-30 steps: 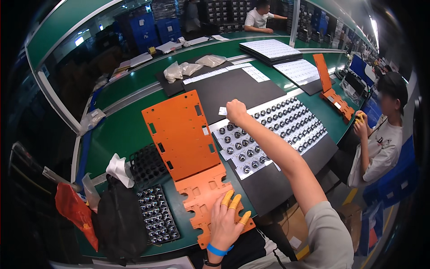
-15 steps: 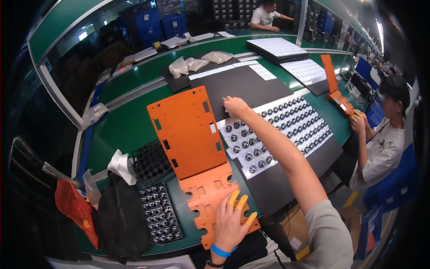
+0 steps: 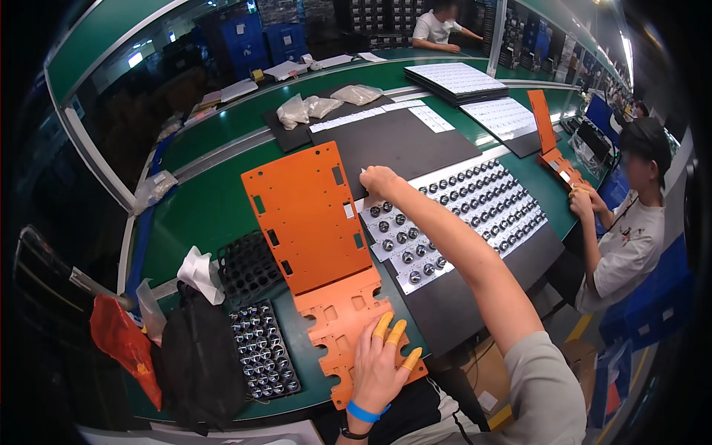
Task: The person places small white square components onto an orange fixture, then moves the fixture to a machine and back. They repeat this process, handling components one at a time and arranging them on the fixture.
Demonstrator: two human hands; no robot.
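Note:
My left hand (image 3: 377,368) lies with fingers spread on the lower plate (image 3: 337,315) of a hinged orange fixture. Yellow finger cots cover some of its fingertips, and a blue band circles the wrist. The fixture's lid (image 3: 305,215) stands raised behind that plate. My right arm reaches forward across a white board (image 3: 486,200) set with rows of round dark metallic parts. At the board's far left corner, my right hand (image 3: 380,182) is closed in a pinch beside the black foam sheet (image 3: 400,144). A small pale tip shows at its fingers, too small to name.
Left of the fixture sit a black tray (image 3: 265,352) full of round shiny parts and another black tray (image 3: 248,271). A black bag (image 3: 200,363) and red bag (image 3: 122,345) lie further left. Plastic bags (image 3: 293,111) and stacked boards (image 3: 456,80) are behind. A co-worker (image 3: 630,222) works at right.
My right hand has shifted slightly left and nearer, still pinched. My left hand keeps its place on the orange plate. The co-worker's hands have moved a little along their orange fixture.

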